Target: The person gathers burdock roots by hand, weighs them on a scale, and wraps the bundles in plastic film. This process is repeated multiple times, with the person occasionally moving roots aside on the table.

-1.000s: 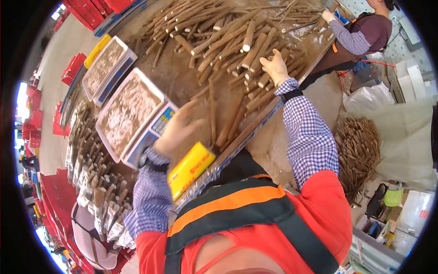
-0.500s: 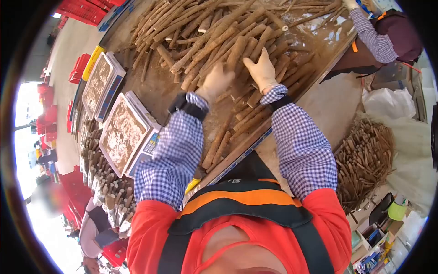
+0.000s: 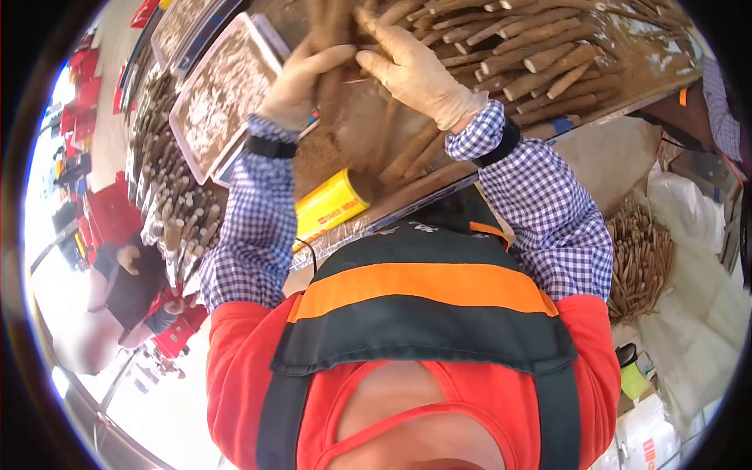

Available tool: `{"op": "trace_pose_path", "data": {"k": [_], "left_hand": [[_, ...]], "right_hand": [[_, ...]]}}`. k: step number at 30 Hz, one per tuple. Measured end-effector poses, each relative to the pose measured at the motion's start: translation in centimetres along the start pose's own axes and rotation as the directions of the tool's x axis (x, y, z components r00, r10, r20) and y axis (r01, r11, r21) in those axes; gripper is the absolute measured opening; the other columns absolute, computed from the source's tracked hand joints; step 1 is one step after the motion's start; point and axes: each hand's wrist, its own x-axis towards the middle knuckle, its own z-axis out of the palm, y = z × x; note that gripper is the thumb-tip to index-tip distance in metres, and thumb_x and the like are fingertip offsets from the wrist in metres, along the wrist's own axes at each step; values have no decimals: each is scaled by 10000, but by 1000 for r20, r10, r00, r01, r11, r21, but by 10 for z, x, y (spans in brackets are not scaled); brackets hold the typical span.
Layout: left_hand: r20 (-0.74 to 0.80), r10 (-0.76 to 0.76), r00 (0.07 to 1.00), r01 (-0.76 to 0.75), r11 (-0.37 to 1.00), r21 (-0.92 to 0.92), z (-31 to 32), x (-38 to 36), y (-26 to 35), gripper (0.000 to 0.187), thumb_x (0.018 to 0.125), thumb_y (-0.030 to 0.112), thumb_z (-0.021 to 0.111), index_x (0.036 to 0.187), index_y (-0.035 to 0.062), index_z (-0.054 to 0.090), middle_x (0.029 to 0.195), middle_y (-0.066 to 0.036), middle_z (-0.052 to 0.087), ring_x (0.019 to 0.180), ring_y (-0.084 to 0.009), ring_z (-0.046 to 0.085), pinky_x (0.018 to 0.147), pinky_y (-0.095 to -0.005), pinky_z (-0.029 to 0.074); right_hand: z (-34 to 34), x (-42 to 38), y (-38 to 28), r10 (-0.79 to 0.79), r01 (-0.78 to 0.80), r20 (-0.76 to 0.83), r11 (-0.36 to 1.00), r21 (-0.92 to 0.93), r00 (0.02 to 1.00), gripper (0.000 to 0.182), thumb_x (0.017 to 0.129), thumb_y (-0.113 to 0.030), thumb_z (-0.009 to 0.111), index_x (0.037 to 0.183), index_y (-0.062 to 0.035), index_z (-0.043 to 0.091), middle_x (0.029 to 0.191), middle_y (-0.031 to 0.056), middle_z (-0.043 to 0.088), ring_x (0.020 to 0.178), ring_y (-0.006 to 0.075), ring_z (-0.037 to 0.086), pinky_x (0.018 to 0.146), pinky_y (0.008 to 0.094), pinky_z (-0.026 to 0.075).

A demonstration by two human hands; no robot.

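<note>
Near the top of the view, my left hand (image 3: 301, 82), in a pale glove, is wrapped round long brown roots (image 3: 333, 39) that are smeared by motion. The roots stand roughly upright in the picture, their upper ends cut off by the frame. Just right of them is my right hand (image 3: 415, 74), also gloved, its thumb and fingers apart and pointing at the held roots. It grips nothing that I can make out. Beyond it lies a pile of similar roots (image 3: 540, 59) with pale cut ends on the brown worktable (image 3: 321, 153).
A yellow roll (image 3: 333, 205) lies at the table's near edge. To the left sits a scale with a dirt-covered tray (image 3: 223, 94), beside stacked, wrapped roots (image 3: 176, 211). More roots stand bundled (image 3: 638, 262) at right. A co-worker's sleeve (image 3: 721, 110) shows at far right.
My view has shifted left and nearer the table edge. Both hands have come away from the pile to the left, and my left hand now holds roots. The yellow roll shows more fully.
</note>
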Motion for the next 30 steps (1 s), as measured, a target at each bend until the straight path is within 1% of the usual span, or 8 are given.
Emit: {"op": "trace_pose_path", "data": {"k": [2, 5, 8, 13, 18, 24, 27, 30], "left_hand": [[-201, -28, 979, 55, 990, 129, -49, -44, 19, 429, 881, 181, 656, 1244, -3, 519, 995, -62, 654, 865, -145, 640, 747, -260, 546], [-482, 36, 876, 86, 970, 229, -118, -91, 34, 373, 862, 185, 688, 1170, 11, 570, 915, -32, 648, 732, -112, 614, 635, -223, 505], [-546, 102, 832, 105, 937, 334, -205, -116, 34, 330, 834, 163, 737, 1103, 24, 608, 861, -8, 634, 697, -99, 594, 590, -210, 470], [-563, 42, 825, 158, 940, 301, -247, -131, 35, 498, 834, 288, 753, 1198, 4, 568, 1016, -68, 631, 814, -121, 620, 621, -225, 504], [-553, 250, 795, 137, 814, 564, -307, -124, 16, 951, 778, 511, 750, 1440, -31, 333, 1373, -196, 451, 1234, -230, 484, 955, -319, 451], [-443, 349, 825, -42, 821, 569, -292, -140, 32, 647, 922, 402, 621, 1395, 1, 438, 1352, -122, 508, 1235, -236, 484, 993, -336, 414], [-159, 590, 792, -188, 483, 855, -345, -154, 28, 559, 938, 401, 592, 1321, 1, 515, 1290, -108, 557, 1182, -196, 521, 978, -301, 415], [-529, 412, 742, -94, 845, 526, -319, -178, 42, 560, 934, 470, 577, 1263, 17, 575, 1201, -72, 613, 1123, -156, 547, 938, -289, 413]], "right_hand": [[3, 4, -15, 257, -300, 208, 930, 211, 944, 405, 899, -281, 599, 1207, -19, 582, 1148, 216, 627, 1044, 367, 611, 905, 418, 495], [-4, -7, -6, 565, -254, 380, 744, -617, 733, 347, 925, -365, 527, 1073, -76, 651, 1062, 134, 672, 948, 318, 651, 834, 410, 519], [-24, -50, 11, 707, -77, 350, 495, -865, 615, 268, 898, -316, 560, 1042, -117, 667, 986, 102, 665, 923, 305, 644, 808, 420, 520], [-43, -100, 4, 588, 107, 480, 556, -825, 651, 215, 837, -243, 629, 1016, -133, 675, 1001, 89, 629, 977, 306, 614, 826, 415, 512], [-28, -124, 10, 644, 345, 552, 431, -834, 530, 212, 758, -194, 704, 941, -89, 674, 999, 109, 620, 986, 299, 615, 821, 406, 513], [-22, -124, 19, 575, 676, 679, 273, -684, 455, 110, 777, -89, 609, 865, -69, 673, 909, 103, 646, 837, 250, 667, 710, 341, 545], [-26, -125, 27, 543, 691, 729, 331, -642, 417, 118, 801, -92, 548, 831, -77, 662, 887, 99, 642, 843, 252, 660, 707, 342, 542], [-30, -119, 20, 488, 752, 795, 354, -557, 359, 125, 825, -107, 533, 823, -76, 654, 878, 94, 622, 855, 244, 644, 718, 346, 536]]}}
